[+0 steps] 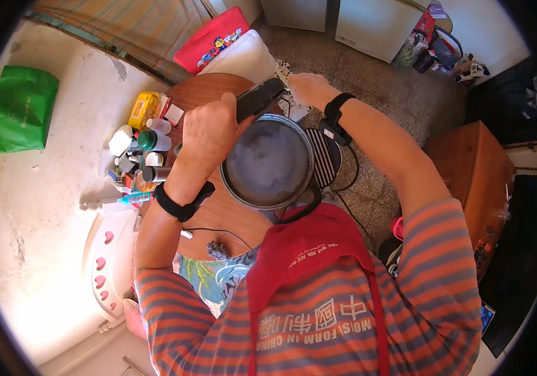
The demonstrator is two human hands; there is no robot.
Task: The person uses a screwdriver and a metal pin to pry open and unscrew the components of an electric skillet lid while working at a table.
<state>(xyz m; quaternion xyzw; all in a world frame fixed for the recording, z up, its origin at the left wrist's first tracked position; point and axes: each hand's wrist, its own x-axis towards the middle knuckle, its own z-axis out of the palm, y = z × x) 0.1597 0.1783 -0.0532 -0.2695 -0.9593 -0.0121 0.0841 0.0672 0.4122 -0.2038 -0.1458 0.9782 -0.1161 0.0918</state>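
Observation:
A round grey pot (268,164) with a dark rim is in front of me, its inside facing up. A black loop handle (306,210) curves off its near side by my red apron (309,250). My left hand (211,130) is closed round a thick black bar-like piece (259,100) at the pot's far rim. Whether that piece is joined to the pot, I cannot tell. At the piece's far right end, the fingers of my right hand (309,89) are pressed together. A thin shiny bit shows by those fingertips, too small to name.
Beneath the pot is a brown wooden table (218,229). Bottles and jars (149,141) crowd its left side, with a yellow packet (143,111) behind. A dark cable (224,232) crosses the near edge. Right of the pot lies a striped round piece (322,156); a wooden cabinet (459,175) stands farther right.

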